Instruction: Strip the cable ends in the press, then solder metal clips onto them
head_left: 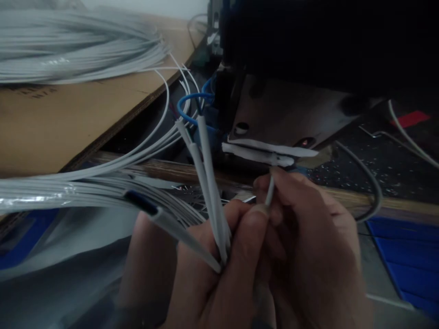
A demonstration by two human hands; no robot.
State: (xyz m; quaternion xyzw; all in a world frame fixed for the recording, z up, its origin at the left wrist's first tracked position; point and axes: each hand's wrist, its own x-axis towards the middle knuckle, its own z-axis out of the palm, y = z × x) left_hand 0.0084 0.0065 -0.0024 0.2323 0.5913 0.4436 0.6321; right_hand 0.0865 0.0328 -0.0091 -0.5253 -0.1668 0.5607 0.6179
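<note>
My left hand (pixel 192 269) grips a small bunch of white cable ends (pixel 209 192) that stick up and fan out from between thumb and fingers. My right hand (pixel 315 246) pinches one single white cable end (pixel 270 192) between thumb and forefinger, its tip pointing up toward the underside of a dark machine head (pixel 308 41). Both hands touch each other at the bottom centre. A metal plate (pixel 291 114) with white strips (pixel 260 153) along its lower edge sits just above the right hand.
A large bundle of white cables (pixel 68 50) lies on a cardboard sheet (pixel 51 123) at the upper left, with more cables (pixel 68 192) running across the left. Blue wires (pixel 192 98) loop by the machine. A blue bin (pixel 408 251) stands at the right. A wooden rail (pixel 178 171) crosses the middle.
</note>
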